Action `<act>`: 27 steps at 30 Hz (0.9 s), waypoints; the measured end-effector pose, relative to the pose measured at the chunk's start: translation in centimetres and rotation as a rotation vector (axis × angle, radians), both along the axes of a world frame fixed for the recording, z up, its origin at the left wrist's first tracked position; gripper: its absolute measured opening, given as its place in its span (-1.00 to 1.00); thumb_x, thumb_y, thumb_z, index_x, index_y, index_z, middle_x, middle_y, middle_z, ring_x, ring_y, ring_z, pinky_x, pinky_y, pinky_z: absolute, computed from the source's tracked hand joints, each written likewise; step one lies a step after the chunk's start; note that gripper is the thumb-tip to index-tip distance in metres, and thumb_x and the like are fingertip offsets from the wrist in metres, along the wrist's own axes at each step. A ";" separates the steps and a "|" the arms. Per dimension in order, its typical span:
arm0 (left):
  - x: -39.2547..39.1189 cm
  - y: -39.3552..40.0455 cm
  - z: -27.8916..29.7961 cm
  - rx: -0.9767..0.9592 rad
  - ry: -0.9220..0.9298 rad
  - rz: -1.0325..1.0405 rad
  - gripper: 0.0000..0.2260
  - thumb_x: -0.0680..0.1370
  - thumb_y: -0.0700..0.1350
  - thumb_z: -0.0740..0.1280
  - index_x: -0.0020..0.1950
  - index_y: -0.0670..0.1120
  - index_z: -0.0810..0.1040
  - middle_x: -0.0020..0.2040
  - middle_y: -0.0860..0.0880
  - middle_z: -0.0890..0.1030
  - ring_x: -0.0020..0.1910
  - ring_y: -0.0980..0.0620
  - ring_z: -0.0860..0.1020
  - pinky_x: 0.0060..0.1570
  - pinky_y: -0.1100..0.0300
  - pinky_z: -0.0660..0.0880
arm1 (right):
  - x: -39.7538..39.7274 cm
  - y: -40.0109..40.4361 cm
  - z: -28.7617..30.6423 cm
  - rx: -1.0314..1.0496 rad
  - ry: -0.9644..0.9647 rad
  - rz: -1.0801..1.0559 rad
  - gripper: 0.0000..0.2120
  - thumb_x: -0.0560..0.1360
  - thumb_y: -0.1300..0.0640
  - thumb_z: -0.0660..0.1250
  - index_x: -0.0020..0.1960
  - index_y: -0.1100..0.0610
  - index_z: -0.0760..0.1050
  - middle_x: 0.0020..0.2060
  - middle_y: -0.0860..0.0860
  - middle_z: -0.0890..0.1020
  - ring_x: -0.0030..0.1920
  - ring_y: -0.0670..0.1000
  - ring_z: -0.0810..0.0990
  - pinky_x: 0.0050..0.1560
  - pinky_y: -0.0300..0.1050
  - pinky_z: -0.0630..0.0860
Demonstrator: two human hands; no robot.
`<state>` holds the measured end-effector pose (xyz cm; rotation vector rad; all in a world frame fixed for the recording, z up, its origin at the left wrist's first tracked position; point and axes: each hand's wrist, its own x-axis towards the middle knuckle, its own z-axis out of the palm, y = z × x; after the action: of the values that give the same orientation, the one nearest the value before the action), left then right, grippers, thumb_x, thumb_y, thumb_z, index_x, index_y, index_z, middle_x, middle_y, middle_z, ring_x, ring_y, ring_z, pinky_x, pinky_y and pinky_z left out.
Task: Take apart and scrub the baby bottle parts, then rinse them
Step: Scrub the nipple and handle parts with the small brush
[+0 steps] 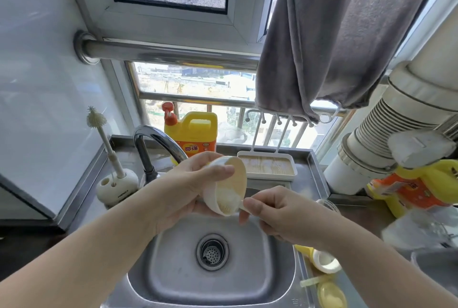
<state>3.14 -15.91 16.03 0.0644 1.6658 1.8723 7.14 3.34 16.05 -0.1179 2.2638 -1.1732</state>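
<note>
Between your fingers: left hand (195, 184) grips the white round plastic bottle cap (226, 184), mouth facing right; right hand (277, 211) pinches a small white brush (235, 202) inside.

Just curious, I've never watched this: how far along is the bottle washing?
Taking apart looks done: loose parts lie right of the sink. In hand: the left hand holds the cap while the right hand works a brush inside. Left: rinsing; no water runs from the tap.
</note>
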 end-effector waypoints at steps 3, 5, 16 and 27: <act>0.2 0.3 -0.7 -0.074 0.052 0.037 -0.51 0.23 -0.14 0.58 0.12 -0.03 0.57 0.00 -0.14 0.60 -0.23 -0.02 0.66 -0.33 0.10 0.59 | 0.0 0.4 0.6 0.373 0.273 0.038 -0.67 0.56 -0.19 0.14 -0.03 -0.03 0.59 -0.41 -0.09 0.53 -0.39 -0.11 0.44 -0.30 -0.16 0.37; 0.3 0.5 -1.2 -0.087 0.050 0.036 -0.52 0.21 -0.15 0.57 0.11 0.00 0.59 0.04 -0.12 0.60 -0.18 -0.02 0.66 -0.27 0.03 0.61 | 0.1 0.9 0.7 0.767 0.633 0.062 -0.67 0.58 -0.18 0.07 -0.02 -0.05 0.55 -0.25 -0.08 0.58 -0.26 -0.05 0.54 -0.26 -0.16 0.42; -0.4 0.2 -1.8 0.097 0.249 0.096 -0.51 0.17 -0.26 0.53 0.08 0.00 0.63 -0.10 0.01 0.63 -0.21 0.03 0.63 -0.29 0.16 0.58 | 0.1 0.1 -1.0 -0.060 0.075 -0.025 -0.68 0.61 -0.05 0.13 -0.17 0.04 0.56 -0.56 -0.12 0.34 -0.54 -0.08 0.25 -0.50 -0.22 0.22; -0.7 -0.3 -1.8 0.049 0.334 0.081 -0.50 0.11 -0.03 0.54 0.05 0.13 0.65 -0.07 0.06 0.65 -0.14 0.03 0.64 -0.22 0.17 0.59 | -0.8 0.8 -1.1 0.751 0.994 -0.077 -0.63 0.56 -0.10 0.05 -0.22 -0.01 0.54 -0.40 -0.09 0.55 -0.46 0.00 0.52 -0.52 -0.21 0.31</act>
<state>2.43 -16.19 14.19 0.3523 1.8645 2.0503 6.36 4.13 14.92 -0.3783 3.4376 -0.1705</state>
